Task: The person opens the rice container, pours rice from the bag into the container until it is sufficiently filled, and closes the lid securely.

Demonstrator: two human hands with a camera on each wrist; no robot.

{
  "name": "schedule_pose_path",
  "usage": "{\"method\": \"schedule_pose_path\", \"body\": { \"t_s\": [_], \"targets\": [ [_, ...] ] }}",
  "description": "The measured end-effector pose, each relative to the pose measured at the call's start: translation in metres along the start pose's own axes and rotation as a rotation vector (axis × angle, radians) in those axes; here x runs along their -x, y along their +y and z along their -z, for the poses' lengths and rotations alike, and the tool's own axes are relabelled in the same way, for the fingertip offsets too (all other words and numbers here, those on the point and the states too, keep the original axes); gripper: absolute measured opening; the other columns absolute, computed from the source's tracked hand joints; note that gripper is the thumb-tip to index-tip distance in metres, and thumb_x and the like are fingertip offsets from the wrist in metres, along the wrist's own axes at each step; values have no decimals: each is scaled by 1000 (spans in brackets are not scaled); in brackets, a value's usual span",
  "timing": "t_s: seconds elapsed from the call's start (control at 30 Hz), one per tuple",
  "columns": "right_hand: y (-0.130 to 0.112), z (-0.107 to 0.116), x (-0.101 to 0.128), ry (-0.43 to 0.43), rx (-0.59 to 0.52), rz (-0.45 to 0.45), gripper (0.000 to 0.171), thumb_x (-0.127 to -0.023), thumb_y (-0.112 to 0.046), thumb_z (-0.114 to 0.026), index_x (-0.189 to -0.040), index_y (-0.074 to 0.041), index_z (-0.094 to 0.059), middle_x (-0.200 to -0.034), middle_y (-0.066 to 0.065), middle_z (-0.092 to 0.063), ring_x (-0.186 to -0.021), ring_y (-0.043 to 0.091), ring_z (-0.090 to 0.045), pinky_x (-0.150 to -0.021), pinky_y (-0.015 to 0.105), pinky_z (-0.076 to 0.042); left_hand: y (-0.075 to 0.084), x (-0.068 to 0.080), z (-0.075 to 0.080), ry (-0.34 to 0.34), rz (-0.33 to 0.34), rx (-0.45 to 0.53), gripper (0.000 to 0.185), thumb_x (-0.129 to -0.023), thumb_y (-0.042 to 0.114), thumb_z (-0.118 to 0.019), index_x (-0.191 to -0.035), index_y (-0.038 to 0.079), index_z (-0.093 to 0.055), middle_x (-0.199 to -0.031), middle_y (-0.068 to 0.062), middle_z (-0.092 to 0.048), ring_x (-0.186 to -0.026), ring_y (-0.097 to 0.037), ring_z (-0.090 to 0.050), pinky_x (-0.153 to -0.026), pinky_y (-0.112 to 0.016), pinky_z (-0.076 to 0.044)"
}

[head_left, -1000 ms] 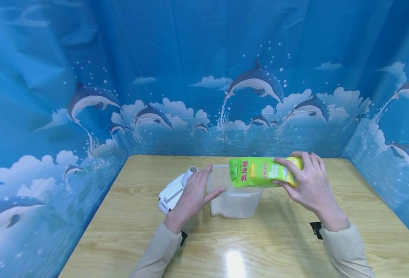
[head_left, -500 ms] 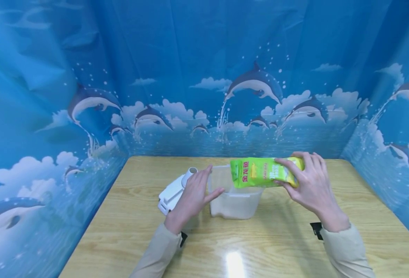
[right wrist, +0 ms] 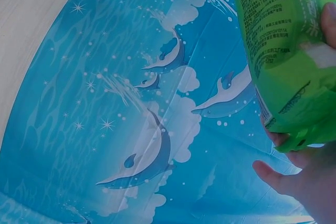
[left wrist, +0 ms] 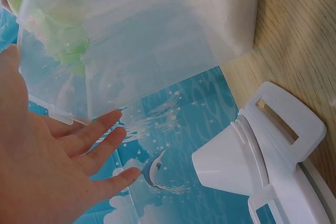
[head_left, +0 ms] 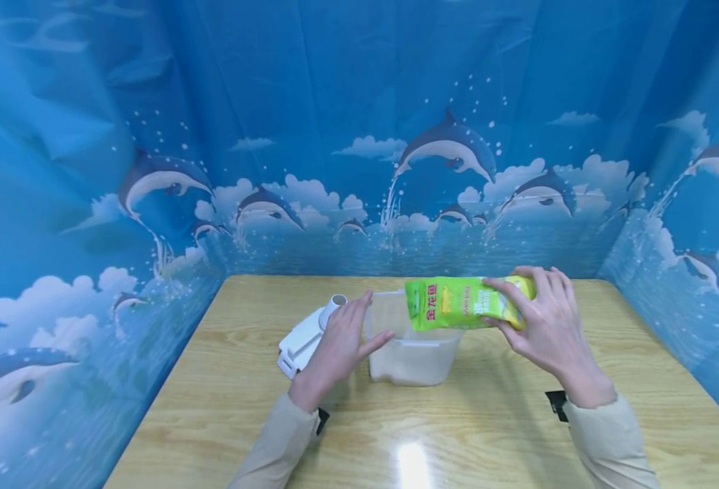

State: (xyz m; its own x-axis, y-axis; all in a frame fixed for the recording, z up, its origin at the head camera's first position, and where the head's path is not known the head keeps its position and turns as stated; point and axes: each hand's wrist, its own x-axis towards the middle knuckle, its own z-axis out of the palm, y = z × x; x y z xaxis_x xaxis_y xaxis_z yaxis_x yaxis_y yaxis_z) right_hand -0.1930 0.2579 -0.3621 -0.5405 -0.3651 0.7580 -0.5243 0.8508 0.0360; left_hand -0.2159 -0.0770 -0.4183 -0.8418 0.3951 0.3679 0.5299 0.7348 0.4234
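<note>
My right hand [head_left: 545, 326] grips the yellow end of a green food bag [head_left: 447, 303] and holds it lying nearly level over a translucent plastic container [head_left: 417, 363]. The bag's green end points left above the container's mouth. Whitish contents fill the lower part of the container, which shows in the left wrist view as a paler band. My left hand [head_left: 337, 339] stands at the container's left side, fingers extended and thumb spread, fingertips right by the rim. In the right wrist view, printed text covers the bag's green side [right wrist: 283, 45].
Left of the container, partly behind my left hand, a white lid [head_left: 303, 348] with a spout [left wrist: 228, 161] and a handle loop lies on the wooden table [head_left: 212, 421]. A blue dolphin-print curtain [head_left: 359, 170] surrounds the table at the back and sides.
The bag and my right hand have shifted very slightly right over the last second. My left hand and the container hold their places.
</note>
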Motion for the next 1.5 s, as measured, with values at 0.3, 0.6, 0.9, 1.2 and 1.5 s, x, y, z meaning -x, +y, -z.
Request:
{"method": "schedule_pose_path", "body": {
  "t_s": [0.3,0.6,0.9,1.2,1.5],
  "targets": [
    [0,0,0,2,-3,5,70,-97,-74,-34,-124,-19,-67,-115,28,-55,-104,53,-49,-99,74,-33,0,0,0,-14,13,2,87,-100,59,-52,-160,4,-24,-154,-16,-46,-144,-35,-39,-121,-56,-27],
    [0,0,0,9,-11,3,67,-97,-73,-37,-124,-19,-67,-115,28,-56,-104,53,-50,-98,73,-33,-1,-1,-1,4,-1,-5,86,-99,57,-55,-158,1,-27,-152,-19,-47,-142,-37,-41,-120,-56,-29],
    [0,2,0,3,-10,-6,68,-97,-73,-37,-125,-19,-67,-115,28,-56,-104,52,-50,-98,74,-33,0,-1,-1,-5,6,-7,87,-99,58,-55,-158,1,-26,-152,-19,-47,-142,-37,-41,-120,-56,-29],
    [0,2,0,6,-1,-17,68,-97,-74,-36,-123,-19,-67,-115,27,-56,-104,52,-50,-98,74,-33,0,0,0,-2,6,-12,88,-99,61,-52,-158,0,-28,-153,-18,-47,-143,-35,-41,-120,-55,-29],
    [-1,5,-1,14,3,-39,69,-97,-75,-35,-122,-19,-68,-116,27,-56,-103,52,-52,-99,74,-33,0,0,-1,1,4,-23,87,-99,61,-51,-159,2,-27,-152,-18,-47,-143,-34,-41,-120,-55,-29]
  ]
}}
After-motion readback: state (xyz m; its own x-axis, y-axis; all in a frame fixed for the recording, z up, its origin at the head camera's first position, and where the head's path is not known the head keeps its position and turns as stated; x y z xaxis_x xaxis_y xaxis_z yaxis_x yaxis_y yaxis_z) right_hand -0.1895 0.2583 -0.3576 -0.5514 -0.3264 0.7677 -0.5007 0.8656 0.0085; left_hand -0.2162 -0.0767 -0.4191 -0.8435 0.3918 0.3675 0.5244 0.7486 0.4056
